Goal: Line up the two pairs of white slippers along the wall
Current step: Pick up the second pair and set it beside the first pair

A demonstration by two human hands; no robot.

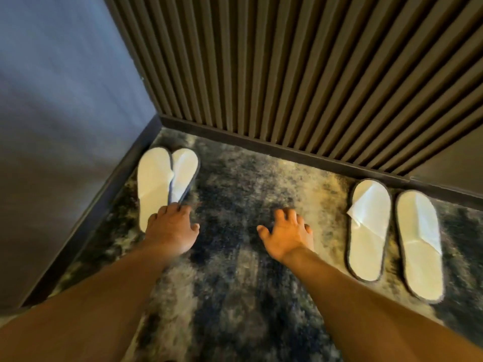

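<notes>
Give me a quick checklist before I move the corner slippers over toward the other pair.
1. Left hand on the corner pair: ok, fingertips touch the heel ends; grip cannot tell.
2. Right hand free: ok, open over the carpet.
3. Corner pair tidy: not ok, the slippers overlap.
4. Right pair side by side, toes at the slatted wall: ok.
5. Carpet between pairs clear: ok.

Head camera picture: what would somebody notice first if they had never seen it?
Probably the white slippers on the dark mottled carpet: one pair overlapping in the left corner, another pair lying side by side near the slatted wall on the right. Next, two bare arms reaching in from below, the left hand over the heel end of the corner pair and the right hand spread open above bare carpet.
</notes>
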